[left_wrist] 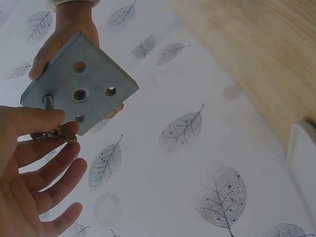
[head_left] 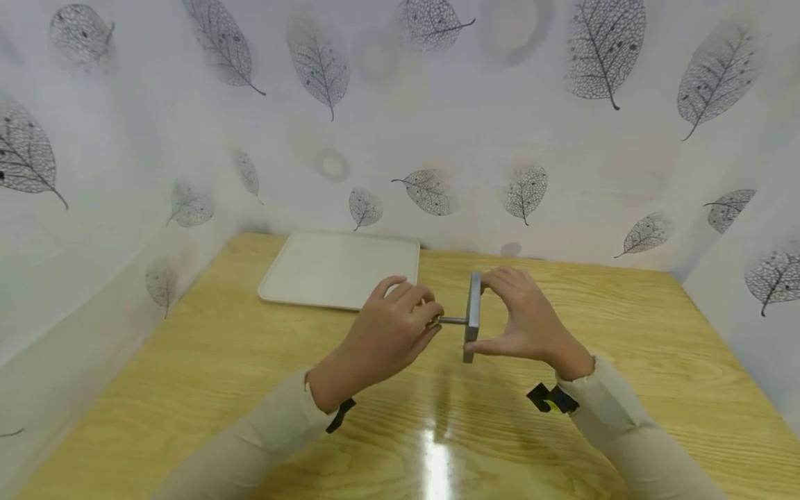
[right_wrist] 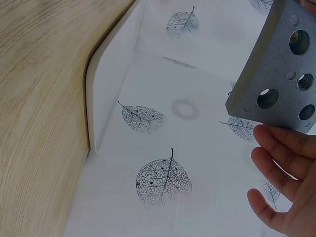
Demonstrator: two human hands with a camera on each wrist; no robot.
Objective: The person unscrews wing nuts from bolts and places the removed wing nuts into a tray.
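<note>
Above the table, my right hand (head_left: 531, 319) grips a square grey metal plate (head_left: 473, 305) by its opposite edges, thumb below and fingers above. The plate stands on edge and has several round holes, the middle one threaded. My left hand (head_left: 387, 326) pinches the winged, brass-coloured end (left_wrist: 70, 138) of a threaded bolt (left_wrist: 48, 102) between thumb and fingers. That bolt points at the plate, its tip at one corner hole; how deep it sits cannot be told. In the right wrist view the plate (right_wrist: 276, 74) shows its other face, with the right fingers (right_wrist: 279, 173) at its edge.
A white rectangular tray (head_left: 344, 267) lies at the back left of the wooden table (head_left: 219, 382), behind my left hand. Leaf-patterned cloth (head_left: 437, 125) hangs behind the table and along both sides. Dark straps with small devices (head_left: 553, 399) sit at both wrists.
</note>
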